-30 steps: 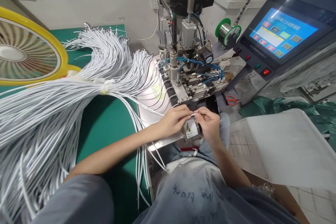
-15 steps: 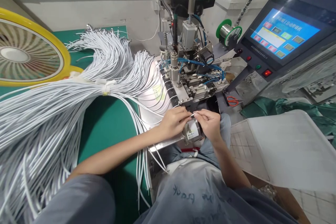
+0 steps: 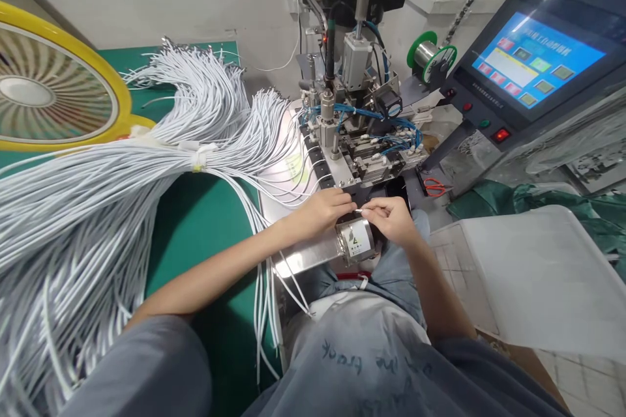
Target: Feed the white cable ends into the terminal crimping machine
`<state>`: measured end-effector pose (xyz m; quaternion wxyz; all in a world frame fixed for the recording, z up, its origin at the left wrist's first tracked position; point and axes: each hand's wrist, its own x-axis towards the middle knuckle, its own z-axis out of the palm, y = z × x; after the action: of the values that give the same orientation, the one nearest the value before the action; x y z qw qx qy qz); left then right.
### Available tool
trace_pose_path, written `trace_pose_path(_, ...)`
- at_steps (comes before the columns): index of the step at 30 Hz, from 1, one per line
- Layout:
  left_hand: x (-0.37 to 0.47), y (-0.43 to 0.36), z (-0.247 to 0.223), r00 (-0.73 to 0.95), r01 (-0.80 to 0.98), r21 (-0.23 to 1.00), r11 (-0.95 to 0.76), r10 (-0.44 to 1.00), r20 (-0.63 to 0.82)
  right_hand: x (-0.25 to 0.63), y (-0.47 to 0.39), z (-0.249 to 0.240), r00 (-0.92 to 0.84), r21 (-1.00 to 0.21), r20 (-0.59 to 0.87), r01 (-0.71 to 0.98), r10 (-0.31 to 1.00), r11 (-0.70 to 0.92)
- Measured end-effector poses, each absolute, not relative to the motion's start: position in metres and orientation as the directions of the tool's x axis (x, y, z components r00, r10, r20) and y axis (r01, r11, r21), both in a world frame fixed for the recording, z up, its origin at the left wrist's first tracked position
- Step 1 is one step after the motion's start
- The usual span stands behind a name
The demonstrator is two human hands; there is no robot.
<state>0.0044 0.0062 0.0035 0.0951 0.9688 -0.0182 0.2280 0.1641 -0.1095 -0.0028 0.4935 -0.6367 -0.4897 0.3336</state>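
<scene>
My left hand [image 3: 327,210] and my right hand [image 3: 390,218] meet at the near edge of the bench machine [image 3: 352,137]. Between the fingertips shows a short piece of white cable [image 3: 358,210]; both hands pinch it, the left from one side and the right from the other. Its end is too small to make out. Just under the hands sits a round metal motor [image 3: 358,239] with a white label. Several white cables lie in a row along the machine's black strip [image 3: 317,163], left of my left hand.
A tied bundle of white cables [image 3: 198,158] covers much of the green table [image 3: 205,221]. The yellow fan [image 3: 117,88] stands at left. On the right are a lit control screen [image 3: 538,62], a solder wire spool [image 3: 426,55], red-handled cutters [image 3: 434,187] and a white plastic bin [image 3: 542,267].
My left hand has risen slightly and flattened, uncovering more of the motor. The right hand has shifted a little; both still pinch the cable. The whole view has moved slightly.
</scene>
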Motion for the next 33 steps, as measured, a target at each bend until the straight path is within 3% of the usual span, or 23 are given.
trace_pose_path(2,0.005,0.005,0.002,0.902,-0.044,0.165,-0.985,0.032,0.43,0.163,-0.11,-0.003,0.312,-0.933,0.081,0.358,0.947,-0.038)
trace_pose_path(4,0.005,0.0,-0.001,0.906,-0.01,0.251,-0.968,0.098,0.411,0.157,-0.111,-0.005,0.361,-0.935,0.112,0.355,0.926,-0.025)
trace_pose_path(8,0.006,-0.01,-0.011,0.888,-0.004,0.494,-0.87,0.224,0.402,0.143,-0.111,-0.017,0.5,-0.985,0.099,0.169,0.86,0.015)
trace_pose_path(10,0.006,-0.013,-0.014,0.888,0.019,0.516,-0.857,0.252,0.386,0.14,-0.109,-0.025,0.541,-0.996,0.061,0.094,0.839,0.012)
trace_pose_path(18,0.011,-0.007,-0.013,0.943,0.33,0.122,-0.936,0.332,-0.001,0.17,-0.092,-0.059,0.505,-0.989,-0.076,0.071,0.859,-0.13)
trace_pose_path(25,0.012,-0.004,-0.016,0.954,0.299,0.106,-0.948,0.295,-0.045,0.168,-0.082,-0.067,0.41,-0.971,-0.23,-0.037,0.882,-0.236)
trace_pose_path(33,0.01,-0.005,-0.014,0.961,0.275,0.098,-0.957,0.271,-0.052,0.167,-0.081,-0.068,0.407,-0.978,-0.198,-0.023,0.892,-0.207)
